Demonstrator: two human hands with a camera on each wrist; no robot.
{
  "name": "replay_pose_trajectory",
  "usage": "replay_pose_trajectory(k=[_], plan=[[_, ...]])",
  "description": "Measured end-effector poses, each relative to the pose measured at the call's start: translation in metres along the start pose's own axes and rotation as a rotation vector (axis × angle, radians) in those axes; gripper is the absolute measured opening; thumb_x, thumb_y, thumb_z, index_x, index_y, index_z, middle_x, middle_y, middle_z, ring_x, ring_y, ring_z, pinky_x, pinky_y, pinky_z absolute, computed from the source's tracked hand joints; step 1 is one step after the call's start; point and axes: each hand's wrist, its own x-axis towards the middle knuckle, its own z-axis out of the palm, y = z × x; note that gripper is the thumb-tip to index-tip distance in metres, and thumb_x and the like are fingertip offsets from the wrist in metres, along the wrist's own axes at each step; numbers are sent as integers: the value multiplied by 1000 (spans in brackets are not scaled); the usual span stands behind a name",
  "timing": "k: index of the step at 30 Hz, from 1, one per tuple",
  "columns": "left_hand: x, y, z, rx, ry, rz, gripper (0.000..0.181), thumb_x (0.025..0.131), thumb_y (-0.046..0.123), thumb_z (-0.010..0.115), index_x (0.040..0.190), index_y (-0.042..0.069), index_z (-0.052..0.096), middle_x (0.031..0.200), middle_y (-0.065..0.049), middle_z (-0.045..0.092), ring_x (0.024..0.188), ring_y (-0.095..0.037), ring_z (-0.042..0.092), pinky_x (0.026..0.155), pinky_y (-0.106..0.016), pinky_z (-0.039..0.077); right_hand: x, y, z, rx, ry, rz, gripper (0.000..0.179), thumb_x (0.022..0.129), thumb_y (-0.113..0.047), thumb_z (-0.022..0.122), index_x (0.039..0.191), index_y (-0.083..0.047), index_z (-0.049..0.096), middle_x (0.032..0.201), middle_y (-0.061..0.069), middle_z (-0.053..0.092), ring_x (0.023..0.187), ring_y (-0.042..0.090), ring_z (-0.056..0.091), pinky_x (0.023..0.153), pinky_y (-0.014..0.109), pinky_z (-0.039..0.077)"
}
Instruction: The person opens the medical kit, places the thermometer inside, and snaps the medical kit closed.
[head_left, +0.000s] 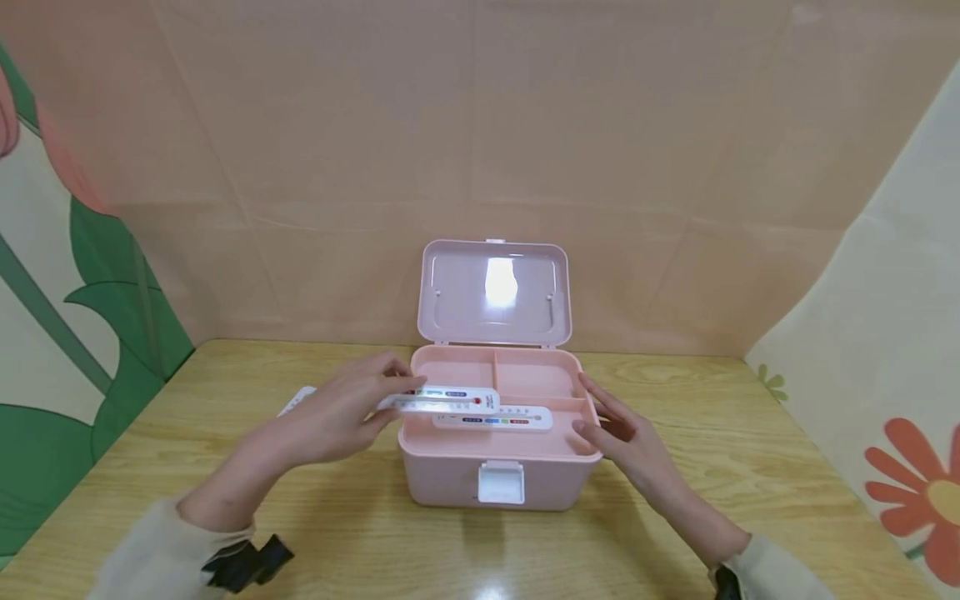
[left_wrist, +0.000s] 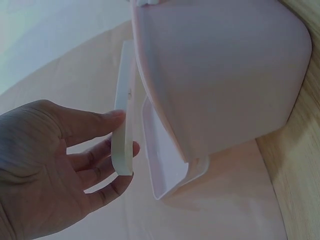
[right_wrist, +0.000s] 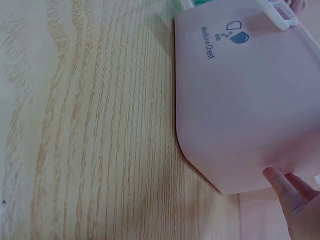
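The left hand [head_left: 337, 410] pinches a white thermometer [head_left: 450, 402] between thumb and fingers, the gap between them no wider than the strip. It holds this thermometer up over the open pink box [head_left: 442, 485], its red bulb end pointing right. The right hand [head_left: 626, 442] has its fingers spread and nearly straight, touching the box's right side near the rim.

Partly covered in the head view by the held strip, a second thermometer [head_left: 491, 422] lies in the long front compartment of the box's tray [head_left: 570, 445]. Behind it, a divider [head_left: 495, 372] splits the tray into two rear compartments. The lid [head_left: 457, 287] stands raised at the back, and a white latch [head_left: 501, 483] sits on the front, which reads "Medicine Chest" in the right wrist view.

The box rests midway between the left and right edges of the wooden bench [head_left: 341, 525], towards its back edge. Nearer the bench's left edge, a white strip [head_left: 297, 399] shows behind the left hand. A plain cloth [head_left: 450, 125] hangs beyond the back edge.
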Motion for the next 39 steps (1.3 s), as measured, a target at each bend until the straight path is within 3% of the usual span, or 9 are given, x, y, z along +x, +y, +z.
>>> replay_pose_trajectory(k=[13, 24, 39], plan=[[12, 4, 8, -20, -29, 70, 38, 84, -1, 66, 122, 0, 64, 107, -5, 59, 87, -15, 52, 75, -28, 47, -1, 1, -1, -8, 13, -3, 59, 93, -20, 63, 147, -23, 40, 140, 22, 49, 102, -2, 60, 81, 22, 53], [19, 5, 18, -37, -32, 130, 37, 83, -2, 64, 120, -2, 64, 105, -5, 58, 90, -16, 52, 78, -31, 45, -3, 2, 0, 1, 13, -19, 58, 93, -19, 63, 147, -22, 40, 141, 22, 48, 103, -2, 60, 82, 22, 52], [25, 10, 25, -89, -84, 134, 37, 83, -3, 63, 120, -2, 65, 105, -6, 59, 94, -18, 54, 79, -30, 46, -4, -1, 2, -2, 10, -16, 58, 93, -20, 63, 147, -22, 40, 142, 21, 47, 104, -2, 59, 83, 22, 52]])
